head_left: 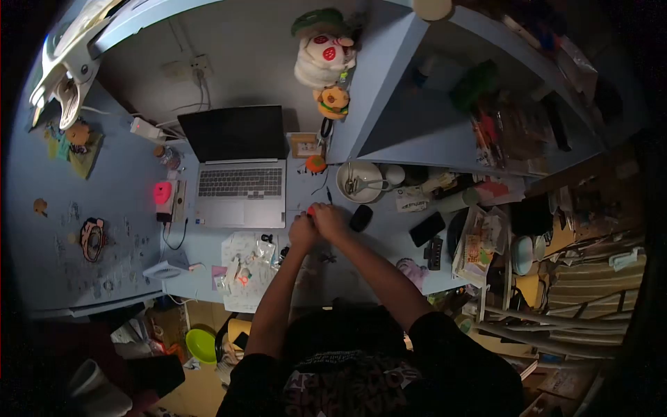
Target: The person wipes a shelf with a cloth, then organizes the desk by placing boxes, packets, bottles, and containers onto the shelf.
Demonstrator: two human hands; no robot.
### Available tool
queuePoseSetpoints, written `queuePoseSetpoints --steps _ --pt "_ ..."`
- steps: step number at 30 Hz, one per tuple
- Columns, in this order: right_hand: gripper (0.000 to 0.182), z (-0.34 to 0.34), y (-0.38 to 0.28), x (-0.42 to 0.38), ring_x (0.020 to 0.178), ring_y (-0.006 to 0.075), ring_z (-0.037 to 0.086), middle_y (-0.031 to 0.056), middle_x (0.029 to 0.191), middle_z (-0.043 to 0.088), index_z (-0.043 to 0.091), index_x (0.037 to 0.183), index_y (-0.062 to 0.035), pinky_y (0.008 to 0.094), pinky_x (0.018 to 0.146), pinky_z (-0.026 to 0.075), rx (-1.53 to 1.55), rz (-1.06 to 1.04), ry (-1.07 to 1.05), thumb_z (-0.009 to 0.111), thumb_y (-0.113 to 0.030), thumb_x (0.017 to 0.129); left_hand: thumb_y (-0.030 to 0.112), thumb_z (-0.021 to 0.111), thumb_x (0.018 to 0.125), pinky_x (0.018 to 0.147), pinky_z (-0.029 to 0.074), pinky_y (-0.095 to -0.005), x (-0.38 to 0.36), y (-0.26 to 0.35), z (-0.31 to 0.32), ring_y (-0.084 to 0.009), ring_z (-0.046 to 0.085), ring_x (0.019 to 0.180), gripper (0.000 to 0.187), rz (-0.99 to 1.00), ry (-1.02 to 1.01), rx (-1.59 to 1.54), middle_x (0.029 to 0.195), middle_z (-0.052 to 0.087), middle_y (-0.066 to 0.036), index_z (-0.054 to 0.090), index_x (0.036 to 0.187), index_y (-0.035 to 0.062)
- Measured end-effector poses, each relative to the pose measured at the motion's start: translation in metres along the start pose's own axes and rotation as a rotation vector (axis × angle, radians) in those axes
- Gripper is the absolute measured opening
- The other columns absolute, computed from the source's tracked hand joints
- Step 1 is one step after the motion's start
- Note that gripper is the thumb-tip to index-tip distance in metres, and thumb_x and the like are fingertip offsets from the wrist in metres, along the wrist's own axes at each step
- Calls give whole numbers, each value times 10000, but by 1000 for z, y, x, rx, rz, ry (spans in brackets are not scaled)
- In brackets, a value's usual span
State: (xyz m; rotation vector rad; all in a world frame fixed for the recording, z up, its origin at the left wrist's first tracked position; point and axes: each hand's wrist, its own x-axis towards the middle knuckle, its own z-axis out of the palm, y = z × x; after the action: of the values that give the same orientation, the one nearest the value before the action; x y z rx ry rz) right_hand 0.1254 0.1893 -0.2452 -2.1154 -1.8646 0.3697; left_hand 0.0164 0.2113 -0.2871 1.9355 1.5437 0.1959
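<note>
My left hand (303, 231) and my right hand (329, 222) are close together over the desk, just right of the open laptop (240, 167). Between their fingers shows a small red object (310, 210); most of it is covered, so its kind is not clear. Both hands look closed around it. A black computer mouse (360, 218) lies to the right of my right hand. Beyond the hands are a dark pen-like item (329, 195) and a round orange object (315, 164).
A white bowl with utensils (358, 197) stands at the back. To the right lies a black phone (427, 229), near stacked papers and packets (479, 243). Left of my forearms is a white sheet (250, 292) with small items on it. A shelf (417, 132) rises at the back right.
</note>
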Motion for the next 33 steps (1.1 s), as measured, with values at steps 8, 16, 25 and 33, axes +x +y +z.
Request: queuePoseSetpoints --steps 8,16,25,33 --pt "263 -4 2 -11 886 330 574 133 963 581 532 1040 -78 443 737 474 224 -4 -17 567 -134 785 316 555 803 714 480 -498 6 -22 12 -427 585 828 377 249 -3 2 943 569 -264 516 1008 2" --pt "343 -50 -10 -37 889 317 549 139 975 559 495 1074 -25 406 758 444 261 -298 365 614 -125 769 275 538 809 739 474 -493 0 -21 -2 -437 571 864 412 194 11 -151 979 564 -275 499 1120 7" --pt "361 -274 8 0 938 290 490 167 1042 479 463 1072 -18 385 803 401 399 -250 1102 627 -87 759 211 629 722 778 478 -439 -5 -17 -26 -376 575 927 521 222 -91 -117 1056 564 -194 485 1200 64" --pt "609 -318 17 124 950 339 522 210 1147 469 417 1244 -21 411 828 434 92 -388 1087 683 -202 727 202 669 681 782 479 -425 -8 -16 -29 -355 568 971 596 266 -97 -13 1092 553 -162 464 1234 114"
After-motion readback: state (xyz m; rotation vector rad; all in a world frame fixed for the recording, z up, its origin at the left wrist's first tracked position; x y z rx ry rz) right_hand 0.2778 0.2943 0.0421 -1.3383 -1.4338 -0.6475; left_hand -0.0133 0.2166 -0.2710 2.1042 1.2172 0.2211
